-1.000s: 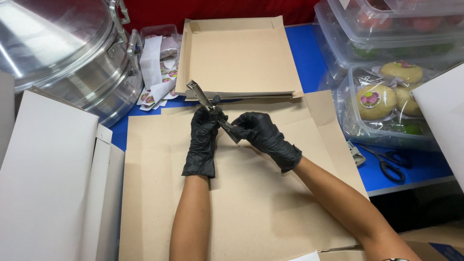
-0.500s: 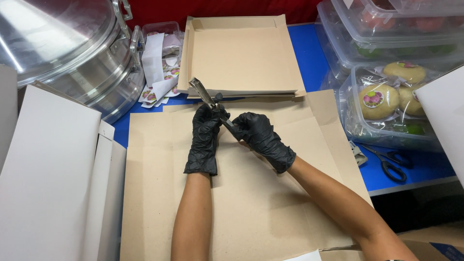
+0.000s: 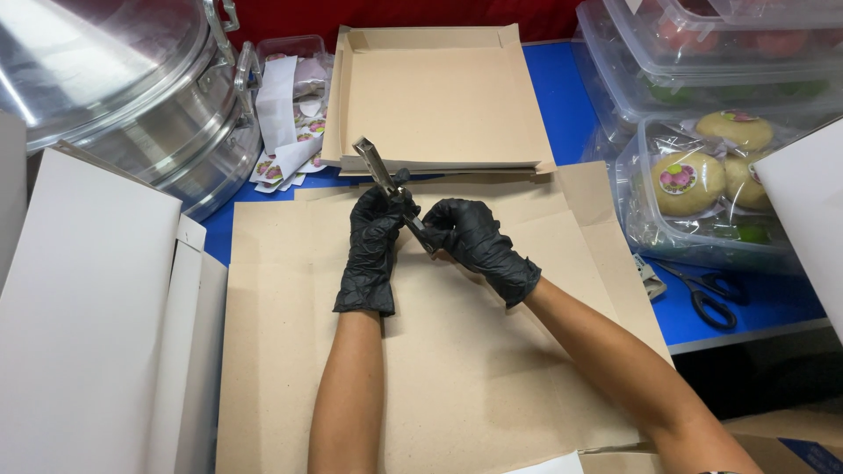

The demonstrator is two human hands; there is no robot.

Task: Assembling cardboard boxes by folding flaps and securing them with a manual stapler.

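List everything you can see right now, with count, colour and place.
stapler: one, grey metal, held in both hands above the flat cardboard
flat cardboard: one sheet, brown, centre of the blue table
tray box: one, brown, folded, behind the flat cardboard
steamer: one, silver, far left
white boxes: a stack, left edge
stickers: a pile, white and pink, beside the steamer
tubs: several, clear plastic, right, holding wrapped yellowish fruit
scissors: one, black handles, right on the table
table: one, blue
left hand: black glove, on the stapler
right hand: black glove, on the stapler
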